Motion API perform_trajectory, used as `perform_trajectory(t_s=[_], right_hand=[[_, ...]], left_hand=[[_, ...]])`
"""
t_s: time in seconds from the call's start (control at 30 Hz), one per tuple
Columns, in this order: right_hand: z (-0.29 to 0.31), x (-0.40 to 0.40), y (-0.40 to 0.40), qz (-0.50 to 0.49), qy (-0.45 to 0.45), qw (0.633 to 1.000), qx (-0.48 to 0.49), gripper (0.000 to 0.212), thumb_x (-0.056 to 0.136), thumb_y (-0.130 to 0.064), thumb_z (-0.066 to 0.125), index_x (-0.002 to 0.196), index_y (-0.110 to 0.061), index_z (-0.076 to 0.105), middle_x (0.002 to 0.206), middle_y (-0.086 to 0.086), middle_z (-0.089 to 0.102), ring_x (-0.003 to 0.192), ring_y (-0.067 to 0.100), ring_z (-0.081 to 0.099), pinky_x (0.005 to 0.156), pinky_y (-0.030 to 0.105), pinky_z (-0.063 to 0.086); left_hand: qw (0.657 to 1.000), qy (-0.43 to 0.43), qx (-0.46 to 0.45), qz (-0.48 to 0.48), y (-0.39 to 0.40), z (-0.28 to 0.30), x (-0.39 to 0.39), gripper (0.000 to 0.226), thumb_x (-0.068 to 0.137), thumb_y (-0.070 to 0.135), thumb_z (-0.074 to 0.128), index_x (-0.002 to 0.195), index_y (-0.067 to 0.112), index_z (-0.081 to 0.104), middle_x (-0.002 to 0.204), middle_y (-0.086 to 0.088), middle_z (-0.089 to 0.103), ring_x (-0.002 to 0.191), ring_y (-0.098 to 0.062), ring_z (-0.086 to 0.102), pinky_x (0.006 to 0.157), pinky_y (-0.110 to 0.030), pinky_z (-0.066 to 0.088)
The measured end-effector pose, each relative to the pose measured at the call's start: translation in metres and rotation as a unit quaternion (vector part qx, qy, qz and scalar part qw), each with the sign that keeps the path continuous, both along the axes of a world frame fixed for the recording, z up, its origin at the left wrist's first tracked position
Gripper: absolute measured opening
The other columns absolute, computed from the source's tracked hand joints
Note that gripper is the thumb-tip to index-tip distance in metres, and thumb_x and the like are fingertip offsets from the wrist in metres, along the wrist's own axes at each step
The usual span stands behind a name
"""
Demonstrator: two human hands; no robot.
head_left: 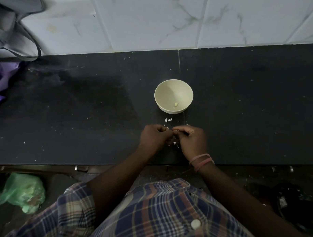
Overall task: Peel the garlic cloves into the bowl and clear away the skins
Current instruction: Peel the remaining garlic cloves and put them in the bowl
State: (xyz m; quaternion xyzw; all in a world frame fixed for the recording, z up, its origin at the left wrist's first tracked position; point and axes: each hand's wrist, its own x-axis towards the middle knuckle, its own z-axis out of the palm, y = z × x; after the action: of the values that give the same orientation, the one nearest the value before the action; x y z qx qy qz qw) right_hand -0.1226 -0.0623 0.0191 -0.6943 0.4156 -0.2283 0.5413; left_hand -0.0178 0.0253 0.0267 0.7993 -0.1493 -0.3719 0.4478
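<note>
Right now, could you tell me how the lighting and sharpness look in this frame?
Head view: dim overall, the dark counter underexposed; the bowl is fairly sharp; cloth at the upper left is smeared; both hands look soft; wide-angle bending curves the counter edge.

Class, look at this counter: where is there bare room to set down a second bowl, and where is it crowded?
Bare counter lies right of the bowl, and more lies left of it. It is crowded between the bowl and the two hands, where garlic skins lie.

one head-worn wide-angle view looks steeply down and forward from close above the dark worktop (81, 107), taking in the tiled wall (155, 20) behind and the floor below.
</note>
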Motion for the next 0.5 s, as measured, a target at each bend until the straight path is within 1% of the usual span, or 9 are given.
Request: perform_trajectory(t_s=[0.03,0.07,0.13,0.2,0.23,0.27,0.37,0.4,0.5], right_hand=[[0.001,0.0,-0.001,-0.004,-0.012,1.0,0.021,0.014,0.083,0.003,0.07,0.09,-0.005,0.079,0.086,0.007,0.076,0.076,0.006,0.07,0.074,0.016,0.055],[0.001,0.0,-0.003,-0.006,-0.024,0.998,0.05,0.013,0.083,0.003,0.07,0.091,-0.005,0.078,0.087,0.009,0.076,0.076,0.011,0.072,0.075,0.02,0.057],[0.0,-0.001,-0.004,-0.007,-0.054,0.989,0.136,0.013,0.086,0.003,0.068,0.093,-0.003,0.076,0.089,0.015,0.076,0.083,0.028,0.074,0.081,0.033,0.06],[0.0,-0.001,-0.003,-0.013,-0.107,0.964,0.243,0.014,0.089,0.007,0.063,0.094,-0.002,0.073,0.092,0.022,0.074,0.086,0.04,0.071,0.087,0.046,0.058],[0.0,-0.001,-0.001,-0.015,-0.132,0.95,0.284,0.017,0.09,0.009,0.059,0.094,-0.002,0.071,0.091,0.022,0.073,0.085,0.04,0.069,0.089,0.049,0.057],[-0.001,-0.002,0.0,-0.014,-0.149,0.939,0.31,0.019,0.091,0.01,0.056,0.096,-0.003,0.07,0.089,0.02,0.073,0.082,0.036,0.069,0.088,0.049,0.056],[0.001,-0.003,0.002,0.003,-0.176,0.929,0.327,0.024,0.093,0.011,0.053,0.102,-0.005,0.068,0.084,0.012,0.072,0.074,0.021,0.068,0.078,0.036,0.058],[0.001,-0.003,0.002,0.007,-0.181,0.928,0.325,0.023,0.093,0.011,0.053,0.101,-0.005,0.068,0.083,0.01,0.073,0.073,0.02,0.068,0.076,0.034,0.058],[0.004,-0.002,0.002,0.003,-0.182,0.924,0.337,0.019,0.093,0.009,0.054,0.095,-0.002,0.069,0.083,0.013,0.072,0.073,0.022,0.066,0.076,0.034,0.056]], left_hand=[[0.999,0.037,-0.026,0.014,0.0,-0.002,0.0,0.012,0.085,0.014,0.071,0.08,0.005,0.077,0.072,-0.01,0.075,0.067,-0.024,0.073,0.065,-0.033,0.06],[0.995,0.079,-0.052,0.028,0.0,-0.001,0.0,0.013,0.088,0.009,0.068,0.085,-0.002,0.075,0.074,-0.014,0.074,0.066,-0.023,0.071,0.061,-0.03,0.058],[0.984,0.147,-0.087,0.04,0.0,0.002,-0.002,0.015,0.092,0.002,0.062,0.093,-0.01,0.07,0.076,-0.017,0.073,0.064,-0.018,0.069,0.056,-0.022,0.052],[0.975,0.19,-0.109,0.04,0.0,0.005,-0.002,0.016,0.095,0.001,0.057,0.096,-0.01,0.069,0.074,-0.016,0.07,0.061,-0.015,0.066,0.053,-0.019,0.049],[0.971,0.206,-0.117,0.04,0.0,0.005,-0.002,0.017,0.095,0.001,0.055,0.096,-0.009,0.068,0.073,-0.015,0.069,0.061,-0.016,0.063,0.052,-0.019,0.048],[0.968,0.218,-0.122,0.038,0.0,0.006,-0.002,0.017,0.096,0.002,0.054,0.096,-0.007,0.068,0.073,-0.014,0.067,0.063,-0.016,0.061,0.052,-0.019,0.048],[0.96,0.249,-0.126,0.035,0.001,0.009,-0.002,0.018,0.096,0.003,0.051,0.091,-0.001,0.067,0.071,-0.009,0.065,0.064,-0.015,0.058,0.051,-0.017,0.046],[0.957,0.257,-0.129,0.038,0.002,0.01,-0.003,0.018,0.096,0.003,0.05,0.089,0.0,0.067,0.07,-0.008,0.064,0.064,-0.014,0.058,0.051,-0.017,0.046],[0.949,0.28,-0.135,0.054,0.004,0.01,-0.003,0.02,0.097,0.004,0.049,0.086,0.002,0.066,0.065,-0.003,0.064,0.061,-0.011,0.057,0.052,-0.017,0.046]])
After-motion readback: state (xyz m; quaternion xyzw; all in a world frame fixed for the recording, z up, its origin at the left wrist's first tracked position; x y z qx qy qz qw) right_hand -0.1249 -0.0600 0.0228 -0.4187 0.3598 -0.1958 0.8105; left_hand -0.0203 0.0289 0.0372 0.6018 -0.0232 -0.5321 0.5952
